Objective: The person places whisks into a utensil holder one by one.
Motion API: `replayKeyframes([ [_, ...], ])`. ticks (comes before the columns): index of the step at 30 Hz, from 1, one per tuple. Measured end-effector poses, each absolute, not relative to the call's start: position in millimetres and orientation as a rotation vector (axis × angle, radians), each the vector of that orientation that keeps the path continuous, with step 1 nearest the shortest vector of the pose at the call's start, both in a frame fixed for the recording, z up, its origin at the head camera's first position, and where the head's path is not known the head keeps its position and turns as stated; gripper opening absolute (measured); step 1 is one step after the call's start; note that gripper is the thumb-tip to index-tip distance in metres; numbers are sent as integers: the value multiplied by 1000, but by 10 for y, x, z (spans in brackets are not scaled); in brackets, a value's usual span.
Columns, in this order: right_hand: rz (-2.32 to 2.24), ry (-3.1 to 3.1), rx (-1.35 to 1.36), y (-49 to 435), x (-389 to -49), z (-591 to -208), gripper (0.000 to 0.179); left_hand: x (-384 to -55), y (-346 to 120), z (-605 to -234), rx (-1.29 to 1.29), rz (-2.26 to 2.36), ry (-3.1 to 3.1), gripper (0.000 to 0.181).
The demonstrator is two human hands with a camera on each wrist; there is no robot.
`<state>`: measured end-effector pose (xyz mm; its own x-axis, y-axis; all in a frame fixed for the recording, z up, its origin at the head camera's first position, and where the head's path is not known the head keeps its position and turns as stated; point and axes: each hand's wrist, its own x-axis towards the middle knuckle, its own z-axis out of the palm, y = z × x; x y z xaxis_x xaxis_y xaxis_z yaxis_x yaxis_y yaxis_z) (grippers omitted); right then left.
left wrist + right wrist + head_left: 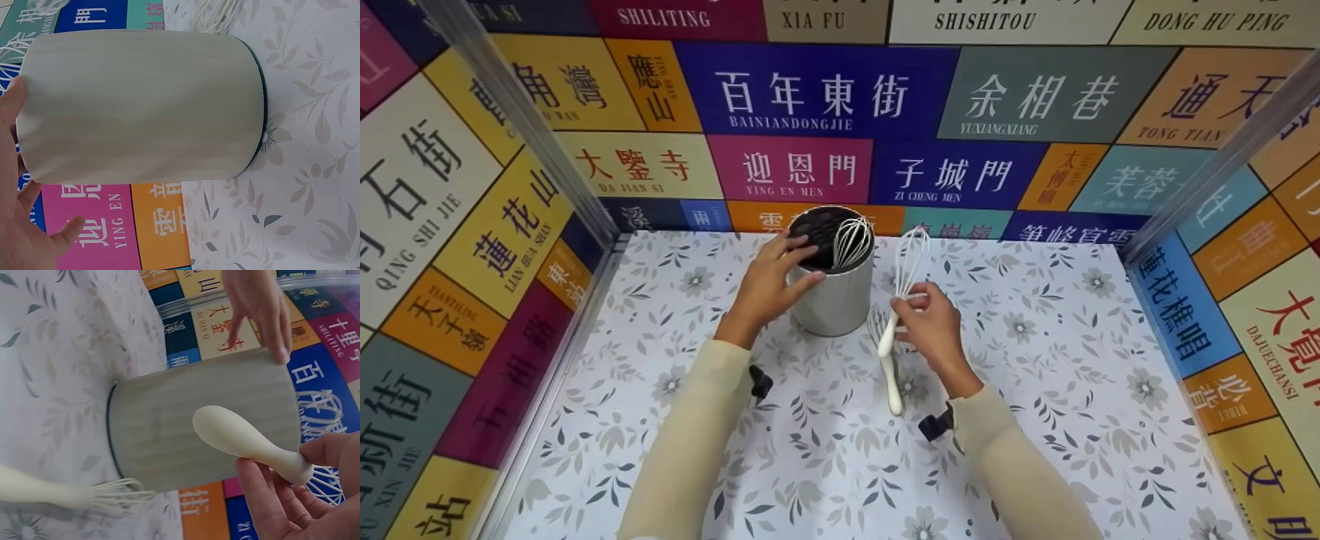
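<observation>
A pale grey utensil holder with a black perforated insert stands upright at the back of the table. One whisk is in it, wires up. My left hand rests on the holder's left rim, thumb across the front edge and fingers spread over the top. To the right of the holder, my right hand pinches a cream whisk between thumb and fingers, near the neck. Its wires point up and its rounded handle end points down. Behind it on the table lies another cream whisk.
A white table covering with grey leaves and flowers lies beneath. A colourful lettered wall panel rises right behind the holder. Similar panels close off the left and right sides, with clear strips along the corners.
</observation>
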<state>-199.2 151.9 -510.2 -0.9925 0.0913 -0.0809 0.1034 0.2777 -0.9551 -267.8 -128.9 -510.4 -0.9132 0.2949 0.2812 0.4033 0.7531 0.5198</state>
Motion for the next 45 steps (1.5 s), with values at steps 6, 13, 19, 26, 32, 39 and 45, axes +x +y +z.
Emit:
replayKeyframes([
  [6,-1963,2523,115,1383,-2068,-4821,37,-2682,-1293,-5101,-560,-887,-2762,56],
  [13,-2100,2515,-1,1186,-2168,-4501,35,-2680,-1290,-5108,-564,-875,-2750,57],
  [19,-2104,2623,-125,985,-2255,-4308,38,-2681,-1299,-5106,-582,-860,-2735,56],
  [26,-1952,2899,-236,780,-2377,-4222,30,-2678,-1300,-5096,-579,-862,-2739,56],
  [32,-1898,2928,-301,654,-2438,-4290,27,-2678,-1297,-5107,-569,-869,-2740,57],
  [39,-1887,2946,-308,542,-2476,-4356,30,-2686,-1301,-5114,-562,-868,-2737,59],
  [45,-1823,2972,-302,485,-2501,-4413,30,-2693,-1305,-5115,-589,-878,-2706,54],
])
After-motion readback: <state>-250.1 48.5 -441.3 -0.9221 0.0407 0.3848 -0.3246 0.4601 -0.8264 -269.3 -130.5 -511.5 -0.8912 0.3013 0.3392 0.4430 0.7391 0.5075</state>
